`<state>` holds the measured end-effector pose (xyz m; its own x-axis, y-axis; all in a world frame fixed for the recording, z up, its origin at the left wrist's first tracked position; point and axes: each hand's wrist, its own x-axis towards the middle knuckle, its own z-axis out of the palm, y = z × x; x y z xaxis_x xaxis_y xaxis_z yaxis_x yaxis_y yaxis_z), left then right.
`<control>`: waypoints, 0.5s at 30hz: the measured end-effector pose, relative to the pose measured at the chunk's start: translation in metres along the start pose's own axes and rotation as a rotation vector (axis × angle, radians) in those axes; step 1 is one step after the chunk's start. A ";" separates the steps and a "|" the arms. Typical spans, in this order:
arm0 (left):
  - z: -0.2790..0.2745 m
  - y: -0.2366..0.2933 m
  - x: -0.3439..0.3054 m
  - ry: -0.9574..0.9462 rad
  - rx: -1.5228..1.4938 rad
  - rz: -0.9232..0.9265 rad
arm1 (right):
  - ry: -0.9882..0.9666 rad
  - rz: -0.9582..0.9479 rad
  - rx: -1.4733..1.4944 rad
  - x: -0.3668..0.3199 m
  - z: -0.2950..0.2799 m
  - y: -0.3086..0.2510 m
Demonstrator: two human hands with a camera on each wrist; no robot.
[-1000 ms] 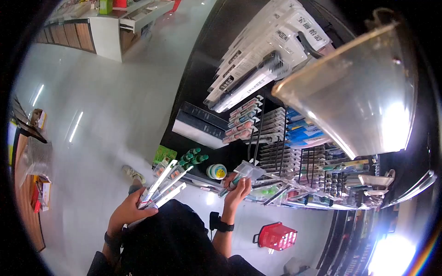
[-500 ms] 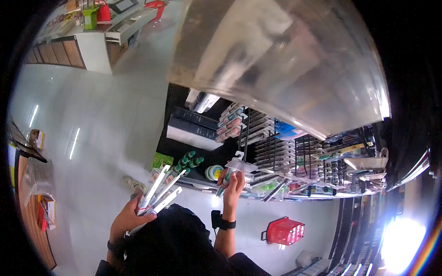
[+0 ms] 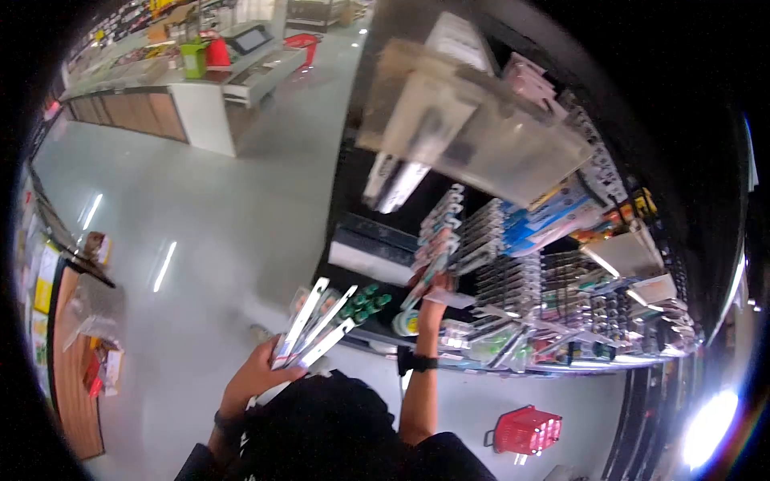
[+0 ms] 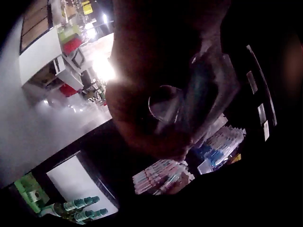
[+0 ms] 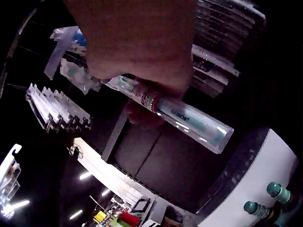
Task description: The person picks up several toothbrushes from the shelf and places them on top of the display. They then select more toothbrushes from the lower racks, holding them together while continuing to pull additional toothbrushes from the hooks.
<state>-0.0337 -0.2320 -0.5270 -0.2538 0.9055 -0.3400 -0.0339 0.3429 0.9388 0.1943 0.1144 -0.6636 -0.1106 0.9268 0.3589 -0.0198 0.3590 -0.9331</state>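
In the head view the left hand (image 3: 258, 375) grips several white-edged hanging packs (image 3: 319, 343), fanned upward. The right hand (image 3: 435, 301) reaches in among the hanging toothbrush packs (image 3: 437, 232) on the shelf. From the right wrist view, that hand (image 5: 142, 61) has its fingers curled round a clear tube pack (image 5: 194, 122) with a green item inside. The left wrist view is dark; the left hand (image 4: 147, 113) holds clear packaging (image 4: 208, 94) there.
Green-capped bottles (image 3: 370, 303), a round tub (image 3: 406, 323) and a dark-and-white box (image 3: 370, 255) stand on the shelf. A clear panel (image 3: 513, 148) hangs above. A red basket (image 3: 527, 430) sits on the floor, and a counter (image 3: 204, 120) stands at upper left.
The right hand has moved up and deeper among the hanging packs. The head view has shifted, with the clear panel now looking smaller. The left hand still grips its packs.
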 end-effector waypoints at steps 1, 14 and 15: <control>0.000 0.012 -0.002 0.012 -0.076 -0.014 | 0.053 0.016 0.025 0.006 0.002 0.008; 0.015 0.032 0.010 0.081 -0.365 0.030 | -0.063 0.144 0.145 -0.063 0.018 -0.074; 0.018 0.027 0.016 0.055 -0.357 0.026 | -0.252 0.271 0.170 -0.074 0.021 -0.106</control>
<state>-0.0212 -0.2037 -0.5085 -0.3105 0.8946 -0.3214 -0.3599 0.2023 0.9108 0.1833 0.0057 -0.5914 -0.3737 0.9218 0.1029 -0.1180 0.0628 -0.9910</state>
